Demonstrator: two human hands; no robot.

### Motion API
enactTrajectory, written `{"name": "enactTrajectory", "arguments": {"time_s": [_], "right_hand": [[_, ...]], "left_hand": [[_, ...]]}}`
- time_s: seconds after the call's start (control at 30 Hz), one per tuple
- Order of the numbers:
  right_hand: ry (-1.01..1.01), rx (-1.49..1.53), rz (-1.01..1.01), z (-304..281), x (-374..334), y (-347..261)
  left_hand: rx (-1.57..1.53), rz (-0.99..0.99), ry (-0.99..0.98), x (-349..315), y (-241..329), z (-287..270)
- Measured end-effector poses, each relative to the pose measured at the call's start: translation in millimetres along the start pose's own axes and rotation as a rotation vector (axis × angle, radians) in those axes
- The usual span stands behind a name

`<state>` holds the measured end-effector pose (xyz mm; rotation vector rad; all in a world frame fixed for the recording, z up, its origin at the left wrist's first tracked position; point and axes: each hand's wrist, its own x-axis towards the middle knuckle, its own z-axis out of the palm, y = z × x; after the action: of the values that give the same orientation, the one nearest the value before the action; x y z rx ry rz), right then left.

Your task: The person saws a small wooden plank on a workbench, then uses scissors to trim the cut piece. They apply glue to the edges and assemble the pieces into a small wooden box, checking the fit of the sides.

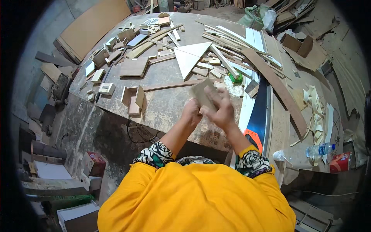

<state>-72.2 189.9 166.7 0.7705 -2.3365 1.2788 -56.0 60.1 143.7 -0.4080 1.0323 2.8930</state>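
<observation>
A flat grey-brown board (204,94), blurred by motion, is raised above the front part of the worktable. My left hand (191,111) is closed around its lower left edge. Against its right side lies my right hand (221,106), with bent fingers and thumb smeared by motion; whether it grips the board is unclear. Just beyond the hands, a long thin wooden strip (170,85) lies across the table. To their left stands a small open wooden box (133,99). A white triangular panel (190,54) rests farther back among loose wood pieces.
The worktable (162,110) carries wood offcuts and strips (232,42). At the right are a long brown plank (274,87), a blue saw blade (258,116) with an orange handle (254,138), a plastic bottle (320,150) and a white cup (279,156). Cables hang below the front edge.
</observation>
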Motion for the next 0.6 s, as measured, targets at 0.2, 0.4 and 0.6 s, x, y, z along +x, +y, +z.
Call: {"name": "enactTrajectory", "arguments": {"time_s": [0.2, 0.4, 0.6], "right_hand": [[0.002, -0.087, -0.097, -1, -11, -24], [0.15, 0.087, 0.098, -21, 29, 42], [0.026, 0.037, -0.08, -16, -3, -18]], "left_hand": [[0.06, 0.182, -0.187, 0, 8, 1], [-0.112, -0.059, -0.489, 15, 1, -1], [-0.121, -0.145, -0.125, 16, -2, 16]]}}
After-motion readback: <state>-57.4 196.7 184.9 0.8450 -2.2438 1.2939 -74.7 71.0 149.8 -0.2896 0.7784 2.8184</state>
